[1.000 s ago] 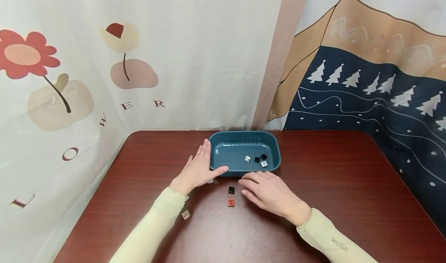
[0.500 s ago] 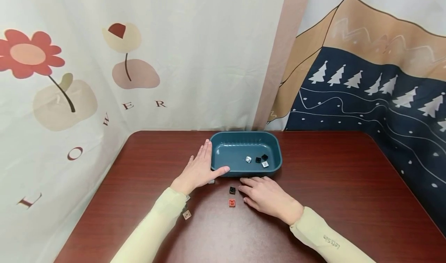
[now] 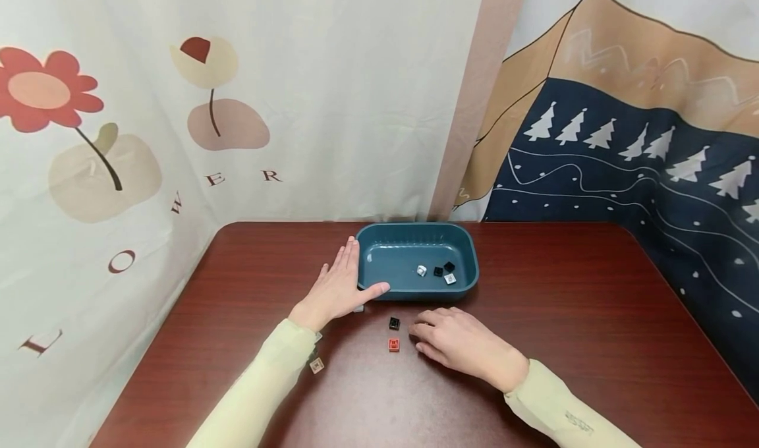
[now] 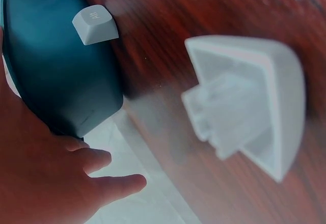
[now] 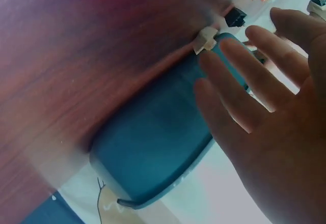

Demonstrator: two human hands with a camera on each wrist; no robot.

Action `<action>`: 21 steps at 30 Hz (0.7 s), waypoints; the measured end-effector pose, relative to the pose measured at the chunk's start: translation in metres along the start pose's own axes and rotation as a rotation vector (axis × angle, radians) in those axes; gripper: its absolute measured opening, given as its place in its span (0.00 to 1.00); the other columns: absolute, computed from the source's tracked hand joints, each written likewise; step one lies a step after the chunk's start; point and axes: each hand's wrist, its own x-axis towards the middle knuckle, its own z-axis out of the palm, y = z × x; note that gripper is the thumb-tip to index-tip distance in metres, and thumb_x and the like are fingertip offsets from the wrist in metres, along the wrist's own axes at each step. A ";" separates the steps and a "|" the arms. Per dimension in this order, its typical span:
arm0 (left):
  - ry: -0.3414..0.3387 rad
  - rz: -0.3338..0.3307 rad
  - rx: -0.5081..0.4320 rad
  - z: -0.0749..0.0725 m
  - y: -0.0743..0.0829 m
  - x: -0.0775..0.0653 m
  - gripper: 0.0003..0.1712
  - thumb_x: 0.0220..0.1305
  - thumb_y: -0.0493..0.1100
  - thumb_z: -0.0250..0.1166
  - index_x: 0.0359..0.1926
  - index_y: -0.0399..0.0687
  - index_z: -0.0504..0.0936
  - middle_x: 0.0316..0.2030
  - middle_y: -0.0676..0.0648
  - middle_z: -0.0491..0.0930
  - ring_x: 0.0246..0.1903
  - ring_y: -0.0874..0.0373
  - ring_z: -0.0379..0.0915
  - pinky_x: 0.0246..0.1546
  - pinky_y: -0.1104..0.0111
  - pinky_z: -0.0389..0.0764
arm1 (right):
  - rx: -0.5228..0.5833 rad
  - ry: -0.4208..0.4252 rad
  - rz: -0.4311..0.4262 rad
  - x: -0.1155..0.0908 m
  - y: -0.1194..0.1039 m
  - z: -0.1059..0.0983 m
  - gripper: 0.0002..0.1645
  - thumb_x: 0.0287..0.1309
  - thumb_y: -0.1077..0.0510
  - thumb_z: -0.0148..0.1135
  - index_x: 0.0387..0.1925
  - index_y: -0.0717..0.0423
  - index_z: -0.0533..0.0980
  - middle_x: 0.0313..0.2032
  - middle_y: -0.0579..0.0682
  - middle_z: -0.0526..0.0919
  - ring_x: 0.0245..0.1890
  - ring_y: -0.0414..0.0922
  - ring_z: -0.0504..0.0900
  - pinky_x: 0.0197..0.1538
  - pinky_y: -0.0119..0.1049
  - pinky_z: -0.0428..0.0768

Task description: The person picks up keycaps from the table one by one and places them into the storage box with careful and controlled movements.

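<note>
"The right hand sits slightly lower in the frame than a second ago, drawn back from the front wall of the blue tray."

"Is it grasping anything?"

"Nothing that I can see. Its fingers are loose and released, just right of the black key and the red key, lower centre."

"And the left hand?"

"Same place: straight fingers along the tray's left side, thumb over the front rim, no grasp. Two black and two white keys lie inside, toward the tray's right."

"What might go wrong?"

"A careless pinch at the black key could knock the red one, they're so near each other. If the left hand shoves the tray, it could push the pale key at its front left corner. And the left sleeve, dragged sideways, might sweep the tan key away."
</note>
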 end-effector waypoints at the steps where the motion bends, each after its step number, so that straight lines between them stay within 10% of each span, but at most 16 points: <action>1: 0.002 0.001 0.002 0.000 0.000 0.000 0.69 0.64 0.79 0.56 0.83 0.39 0.36 0.83 0.42 0.33 0.81 0.43 0.36 0.74 0.37 0.50 | -0.009 0.009 -0.002 0.000 0.001 0.000 0.18 0.68 0.48 0.69 0.54 0.50 0.85 0.51 0.47 0.86 0.48 0.45 0.85 0.54 0.42 0.83; 10: -0.006 -0.004 0.008 0.000 -0.001 0.002 0.70 0.63 0.81 0.55 0.83 0.40 0.35 0.83 0.44 0.31 0.81 0.45 0.35 0.74 0.38 0.50 | -0.101 0.041 0.010 0.003 0.008 0.008 0.23 0.63 0.48 0.73 0.57 0.50 0.84 0.57 0.53 0.84 0.50 0.49 0.86 0.52 0.45 0.84; 21: -0.012 -0.007 0.001 0.000 -0.001 0.002 0.70 0.62 0.82 0.55 0.83 0.40 0.35 0.83 0.44 0.31 0.81 0.45 0.35 0.74 0.38 0.50 | -0.136 0.097 0.024 0.003 0.010 0.014 0.08 0.60 0.56 0.75 0.42 0.47 0.87 0.35 0.44 0.83 0.34 0.43 0.82 0.42 0.38 0.83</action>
